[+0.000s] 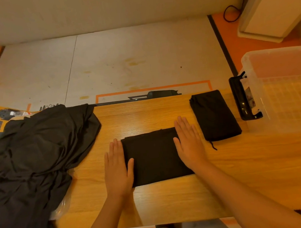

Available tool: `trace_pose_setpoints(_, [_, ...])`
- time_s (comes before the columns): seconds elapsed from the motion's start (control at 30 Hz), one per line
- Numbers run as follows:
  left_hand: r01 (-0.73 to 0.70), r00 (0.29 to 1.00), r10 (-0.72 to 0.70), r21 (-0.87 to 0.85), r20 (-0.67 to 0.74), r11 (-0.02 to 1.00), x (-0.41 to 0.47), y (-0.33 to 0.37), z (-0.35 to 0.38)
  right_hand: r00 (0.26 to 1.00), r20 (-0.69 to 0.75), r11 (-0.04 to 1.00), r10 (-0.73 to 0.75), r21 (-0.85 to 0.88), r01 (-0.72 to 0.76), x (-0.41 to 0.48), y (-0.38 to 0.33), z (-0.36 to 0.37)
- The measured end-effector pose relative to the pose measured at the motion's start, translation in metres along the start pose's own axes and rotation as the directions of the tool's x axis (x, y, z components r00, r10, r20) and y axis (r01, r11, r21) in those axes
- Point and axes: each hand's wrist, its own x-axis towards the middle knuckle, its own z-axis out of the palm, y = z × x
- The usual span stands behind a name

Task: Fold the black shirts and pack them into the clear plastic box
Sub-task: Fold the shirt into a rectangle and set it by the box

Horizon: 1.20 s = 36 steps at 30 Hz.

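My left hand (118, 170) lies flat, fingers straight and together, along the left edge of the folded black shirt (155, 155) in the middle of the light wooden bench (173, 200), its thumb resting on the cloth; my right hand (189, 144) lies flat too, fingers spread a little, palm pressing the shirt's right edge; neither hand grips anything; both forearms reach in from the bench's near edge, bare and nearly straight. A second folded black shirt (215, 115) lies just right of my right hand, towards the far right of the bench, apart from the first; the clear plastic box with black handle (284, 88) stands at the right edge, open-topped, near that second shirt; a loose heap of unfolded black shirts (32, 163) covers the bench's left end.
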Motion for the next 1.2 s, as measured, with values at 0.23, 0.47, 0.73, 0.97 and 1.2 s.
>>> trace_pose_setpoints(0.23, [-0.055, 0.998, 0.056, 0.022, -0.002, 0.998, -0.014, 0.049, 0.030, 0.986, 0.034, 0.963, -0.165, -0.209, 0.169, -0.036, -0.069, 0.039])
trace_pose_setpoints(0.47, [-0.084, 0.996, 0.079, 0.149, 0.037, 0.985, -0.021, 0.020, 0.033, 0.993, 0.035, 0.974, -0.109, -0.196, 0.113, -0.044, -0.032, 0.040])
trace_pose_setpoints(0.73, [-0.160, 0.984, 0.145, 0.163, 0.100, 0.974, -0.022, -0.005, 0.021, 0.999, 0.038, 0.981, 0.001, -0.192, 0.006, -0.052, 0.021, 0.028])
trace_pose_setpoints(0.97, [-0.018, 1.000, 0.019, 0.045, -0.023, 0.999, -0.027, -0.006, -0.002, 0.995, -0.092, 0.999, 0.029, 0.020, -0.028, -0.056, 0.004, 0.007])
trace_pose_setpoints(1.2, [-0.101, 0.995, 0.101, -0.008, 0.027, 0.995, -0.016, 0.052, 0.030, 0.994, 0.008, 0.994, -0.106, -0.013, 0.107, -0.040, -0.073, 0.039])
